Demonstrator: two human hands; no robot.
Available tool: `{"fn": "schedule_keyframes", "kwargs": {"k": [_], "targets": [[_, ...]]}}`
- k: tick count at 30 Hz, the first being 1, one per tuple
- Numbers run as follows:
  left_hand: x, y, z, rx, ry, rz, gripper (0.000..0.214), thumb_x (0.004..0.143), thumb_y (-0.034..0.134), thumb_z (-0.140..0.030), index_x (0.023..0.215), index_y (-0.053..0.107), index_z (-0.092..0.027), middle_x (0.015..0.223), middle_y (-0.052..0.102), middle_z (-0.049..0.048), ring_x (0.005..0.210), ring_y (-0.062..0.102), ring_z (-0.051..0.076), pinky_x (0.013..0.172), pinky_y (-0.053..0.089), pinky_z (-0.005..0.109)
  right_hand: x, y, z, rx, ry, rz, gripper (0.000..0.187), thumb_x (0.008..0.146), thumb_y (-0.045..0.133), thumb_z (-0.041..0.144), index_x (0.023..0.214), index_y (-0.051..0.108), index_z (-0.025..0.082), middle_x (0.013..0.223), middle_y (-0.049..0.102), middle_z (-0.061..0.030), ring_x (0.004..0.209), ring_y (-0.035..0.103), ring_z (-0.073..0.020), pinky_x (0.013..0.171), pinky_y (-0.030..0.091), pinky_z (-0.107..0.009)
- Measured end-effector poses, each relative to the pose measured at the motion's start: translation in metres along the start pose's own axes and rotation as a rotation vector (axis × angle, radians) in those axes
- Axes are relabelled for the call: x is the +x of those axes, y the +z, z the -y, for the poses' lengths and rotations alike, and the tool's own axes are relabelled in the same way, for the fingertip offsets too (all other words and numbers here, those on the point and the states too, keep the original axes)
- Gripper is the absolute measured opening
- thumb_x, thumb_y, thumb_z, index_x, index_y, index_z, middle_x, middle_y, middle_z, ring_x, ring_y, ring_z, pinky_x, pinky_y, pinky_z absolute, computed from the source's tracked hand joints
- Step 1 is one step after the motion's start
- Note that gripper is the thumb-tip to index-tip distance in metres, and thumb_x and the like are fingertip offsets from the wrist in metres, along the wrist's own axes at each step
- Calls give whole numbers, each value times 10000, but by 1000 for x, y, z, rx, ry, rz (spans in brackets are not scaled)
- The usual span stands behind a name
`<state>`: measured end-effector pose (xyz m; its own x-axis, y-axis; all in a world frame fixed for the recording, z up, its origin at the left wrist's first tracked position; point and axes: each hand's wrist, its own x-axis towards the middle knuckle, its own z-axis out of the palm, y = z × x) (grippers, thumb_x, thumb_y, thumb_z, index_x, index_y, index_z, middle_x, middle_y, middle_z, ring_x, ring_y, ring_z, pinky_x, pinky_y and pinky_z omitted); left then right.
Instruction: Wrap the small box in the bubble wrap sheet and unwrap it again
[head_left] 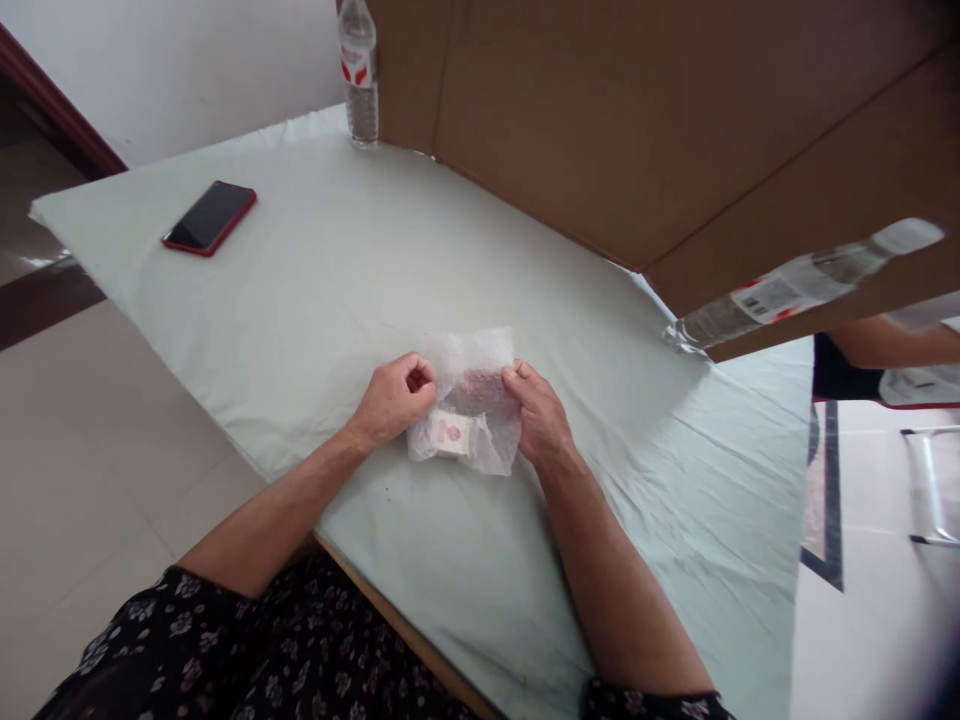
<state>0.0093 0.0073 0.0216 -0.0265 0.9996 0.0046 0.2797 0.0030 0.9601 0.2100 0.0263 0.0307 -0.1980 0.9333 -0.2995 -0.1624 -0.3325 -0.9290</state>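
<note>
A sheet of white bubble wrap [480, 372] lies on the pale green tablecloth [337, 280], folded over a small white box with a pink mark [452, 434]. My left hand [394, 400] pinches the wrap's left edge with curled fingers. My right hand [538, 415] grips the wrap's right edge, thumb on top. The box sits between both hands, partly covered by the wrap.
A red phone [210, 217] lies face up at the far left. One water bottle [359, 70] stands at the back by a large cardboard panel [637, 120]; another bottle [795, 290] leans at the right. Another person's arm [892, 345] shows at the far right.
</note>
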Motion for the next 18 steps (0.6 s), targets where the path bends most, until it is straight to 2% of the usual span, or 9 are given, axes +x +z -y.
{"fn": "schedule_keyframes", "kwargs": {"k": [3,7,10,13,16,18], "targets": [[3,-6,2,-133,-44,-22,102,688,610,-256,756,598,-182,683,590,-30,620,520,106,593,414,240,4,-5,-2,-69,-23,-69,418,733,721,600,811,489,261,922,787,-62,838,747,-264,646,564,-361],[5,-12,1,-226,-56,-60,142,702,651,-292,780,606,-183,660,569,-39,576,493,96,558,405,233,10,-11,-6,-58,-44,-151,432,715,729,597,810,482,256,936,791,-70,807,745,-238,630,562,-337],[3,-14,-3,-154,-7,-70,203,752,685,-370,786,620,-181,681,577,-23,609,503,107,588,417,245,11,-12,-7,-32,-54,-168,441,701,748,584,814,481,251,957,787,-66,789,743,-221,620,556,-317],[-2,-13,-6,0,48,3,277,723,738,-429,782,625,-183,695,572,-18,638,499,118,619,416,256,10,-10,-6,-19,-41,-162,446,695,755,575,815,471,252,940,777,-53,775,744,-216,596,547,-304],[-4,-10,-6,158,82,86,282,660,769,-403,747,610,-187,709,561,-24,628,468,114,605,392,256,7,-6,-5,-10,-24,-146,429,717,736,572,823,461,259,896,764,-40,767,748,-228,553,532,-299],[-5,-10,-4,189,72,125,193,691,708,-341,712,592,-189,681,543,-31,610,445,109,579,365,249,6,-3,-5,-18,-20,-134,409,739,716,568,824,458,263,890,761,-40,756,746,-228,537,523,-299]]}}
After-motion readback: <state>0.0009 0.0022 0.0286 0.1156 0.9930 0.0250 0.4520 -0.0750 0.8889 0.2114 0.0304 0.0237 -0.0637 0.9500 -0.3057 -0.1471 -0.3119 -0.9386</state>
